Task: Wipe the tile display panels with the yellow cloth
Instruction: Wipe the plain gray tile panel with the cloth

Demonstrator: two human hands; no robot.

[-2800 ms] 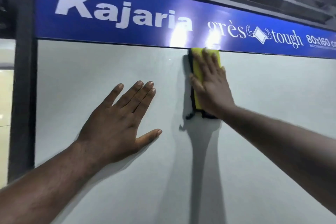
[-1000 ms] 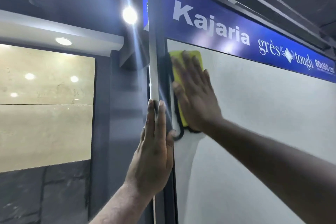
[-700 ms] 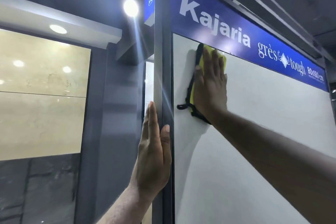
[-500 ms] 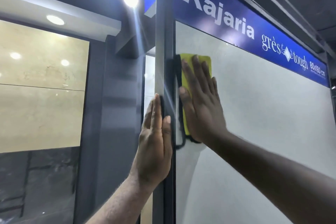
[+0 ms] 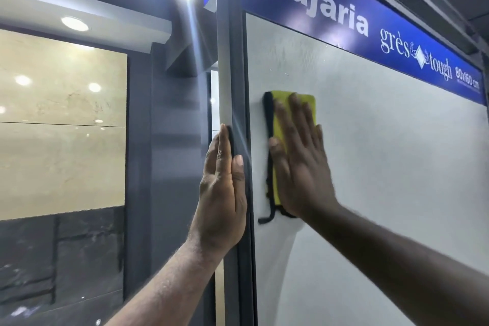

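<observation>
Currently, right grip (image 5: 299,167), fingers straight, presses yellow cloth (image 5: 308,98) flat on panel (image 5: 383,167); left grip (image 5: 222,193), flat and empty, touches frame (image 5: 232,87) at cloth's 9 o'clock.

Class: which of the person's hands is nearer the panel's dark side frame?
Left. The left hand lies flat against the dark frame; the right hand presses the yellow cloth on the white panel, clear of it.

cloth (image 5: 308,106) yellow (black trim) | panel (image 5: 397,167) pale grey | sign (image 5: 374,21) blue, white lettering
</observation>
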